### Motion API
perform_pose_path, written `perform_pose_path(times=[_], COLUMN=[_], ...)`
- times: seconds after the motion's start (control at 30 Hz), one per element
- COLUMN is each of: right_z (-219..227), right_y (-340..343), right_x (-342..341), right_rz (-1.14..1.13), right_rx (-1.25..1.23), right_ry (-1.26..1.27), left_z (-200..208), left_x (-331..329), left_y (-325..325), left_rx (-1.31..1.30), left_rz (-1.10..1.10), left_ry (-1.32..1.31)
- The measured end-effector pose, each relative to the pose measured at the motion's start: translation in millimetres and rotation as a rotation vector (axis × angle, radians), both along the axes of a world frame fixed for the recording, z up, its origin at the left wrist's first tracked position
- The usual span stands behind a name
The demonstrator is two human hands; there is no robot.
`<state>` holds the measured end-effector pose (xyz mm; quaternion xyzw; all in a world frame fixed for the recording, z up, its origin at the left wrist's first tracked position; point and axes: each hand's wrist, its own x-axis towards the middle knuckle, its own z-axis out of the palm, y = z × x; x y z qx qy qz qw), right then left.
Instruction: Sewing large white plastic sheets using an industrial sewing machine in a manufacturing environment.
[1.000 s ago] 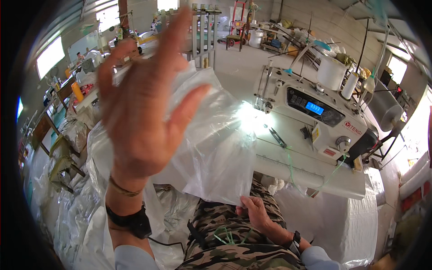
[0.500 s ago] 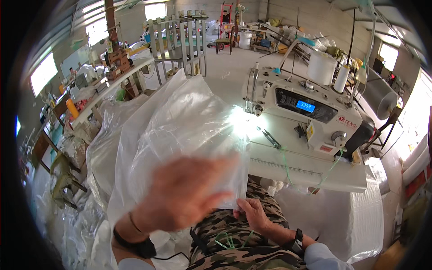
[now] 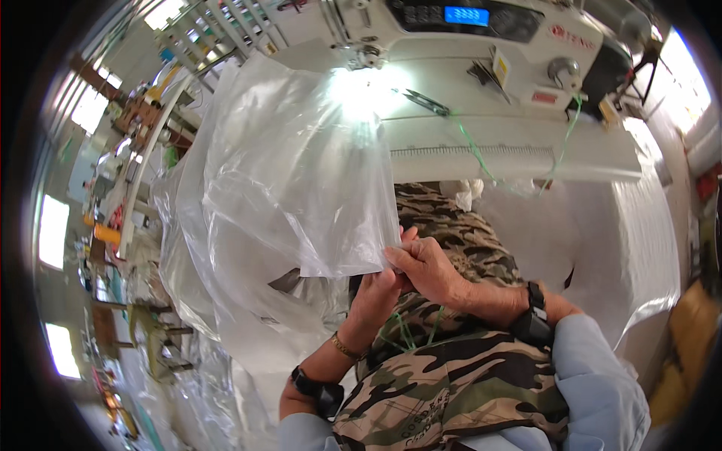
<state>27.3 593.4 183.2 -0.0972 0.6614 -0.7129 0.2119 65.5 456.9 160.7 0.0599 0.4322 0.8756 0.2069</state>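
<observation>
A clear plastic sheet (image 3: 301, 180), loose and wrinkled, hangs from the lit needle area of a white sewing machine (image 3: 511, 64) down toward my lap. At its lower right corner my right hand (image 3: 432, 270) pinches the edge between thumb and fingers. Just below and to the left, my left hand (image 3: 376, 297) is closed at the same corner, its thumb near the sheet's bottom edge. Part of its fingers is hidden behind the sheet and my right hand. Both hands are touching, above my camouflage-patterned lap.
Thread snips (image 3: 425, 101) lie on the machine bed beside the bright lamp. Green thread (image 3: 474, 146) trails over the table's front edge, near a printed ruler scale (image 3: 481, 151). More plastic film (image 3: 203, 383) is heaped at the lower left. A long bench (image 3: 154, 150) stands at far left.
My left hand has moved right and down from over the sheet to the corner beside my right hand. The view has tilted downward, so the machine appears higher.
</observation>
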Motion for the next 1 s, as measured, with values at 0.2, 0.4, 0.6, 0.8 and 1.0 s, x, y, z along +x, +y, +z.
perform_pose_path(times=[0.2,0.4,0.6,0.8,1.0], right_z=[-13.5,-25.5,-15.9,4.6,35.2], right_y=[0.0,-1.8,12.4,26.5,26.8], right_x=[1.3,10.3,8.8,-7.1,-14.8], right_rz=[-0.058,-0.1,-0.016,0.155,0.416], right_rx=[0.118,0.378,0.516,0.7,0.971], right_ry=[0.085,0.411,0.667,0.982,1.244], left_z=[13.3,-19.9,-32.9,-25.8,-20.9], left_x=[-19.7,-15.4,-19.5,-14.4,-4.7], left_y=[22.6,6.2,3.9,12.7,-2.5], left_rx=[0.017,0.103,0.185,0.061,-0.859], left_rz=[0.303,0.397,0.421,0.555,0.542], left_ry=[-0.131,-0.229,-0.295,-0.291,0.133])
